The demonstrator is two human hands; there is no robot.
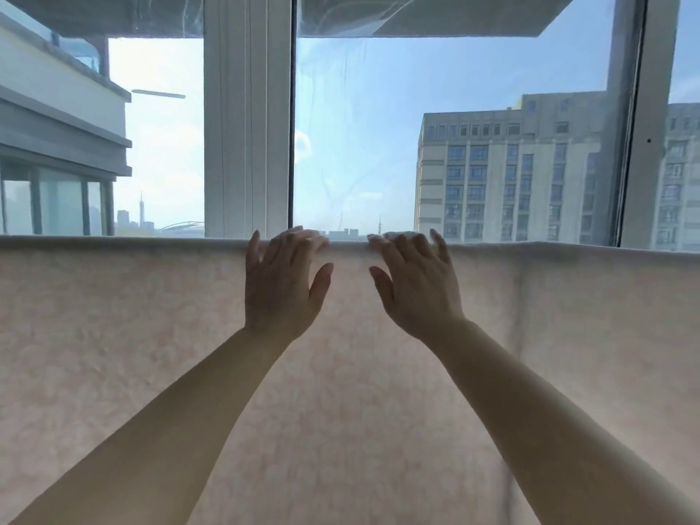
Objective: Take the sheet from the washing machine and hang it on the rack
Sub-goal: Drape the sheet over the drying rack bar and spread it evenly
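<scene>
The sheet [113, 354] hangs across the whole width of the view, pale pink with a faint flower pattern, and its top fold makes a nearly straight line in front of the window [360, 126]. The rack under the fold is hidden by the cloth. Both bare arms reach up to this fold. The left hand [282, 282] lies with spread, relaxed fingers on the top edge, thumb apart, and grips nothing. The right hand [414, 282] is just beside it, also spread flat, its fingertips resting over the fold. Behind the glass stand a tall building [511, 172] and blue sky.
</scene>
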